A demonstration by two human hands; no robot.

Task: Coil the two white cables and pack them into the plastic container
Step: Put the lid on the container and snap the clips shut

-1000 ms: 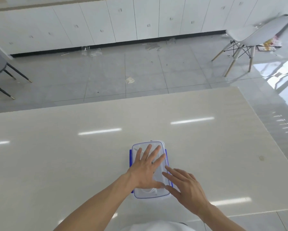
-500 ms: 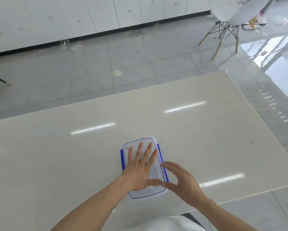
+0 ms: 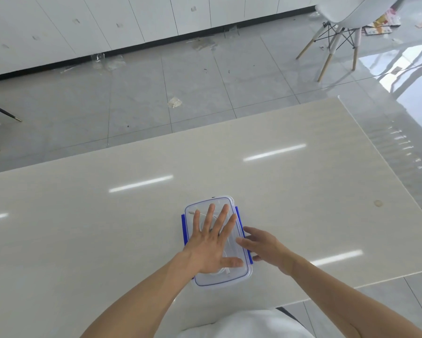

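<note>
R hand (image 3: 266, 247) slid onto container (image 3: 219, 280) clip; L hand (image 3: 211, 245) flat.

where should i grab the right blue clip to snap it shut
Take the blue clip by its outer free edge, coming from the right side of the container. It runs along the long right wall, so a squeeze inward should probably close it. The left hand lies flat on the lid; the right hand is already at that clip.
</note>
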